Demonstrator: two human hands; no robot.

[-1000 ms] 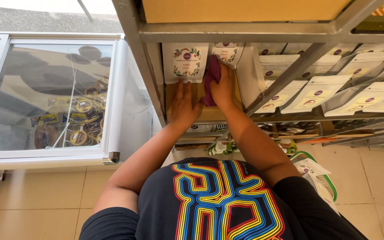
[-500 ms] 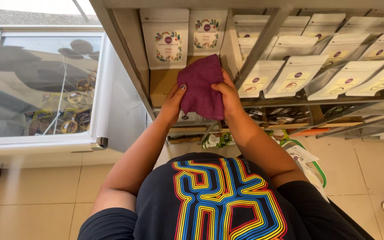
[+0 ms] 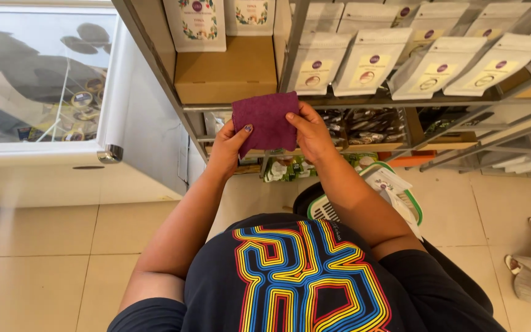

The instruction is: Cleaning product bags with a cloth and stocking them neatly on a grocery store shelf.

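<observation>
Left hand [image 3: 228, 144] and right hand [image 3: 307, 132] pinching opposite edges of a square purple cloth [image 3: 265, 122], flat, finely textured, held before the shelf [image 3: 241, 106] of white pouches [image 3: 364, 61], lower and farther from the shelf than half a second earlier.

This is a shop: metal shelving [image 3: 290, 55] carries rows of matching white stand-up pouches [image 3: 364, 58] facing outward, a glass-topped chest freezer [image 3: 44, 86] stands beside it with round tubs inside, and a green-rimmed shopping basket [image 3: 394, 197] sits on the tiled floor [image 3: 50, 246]
</observation>
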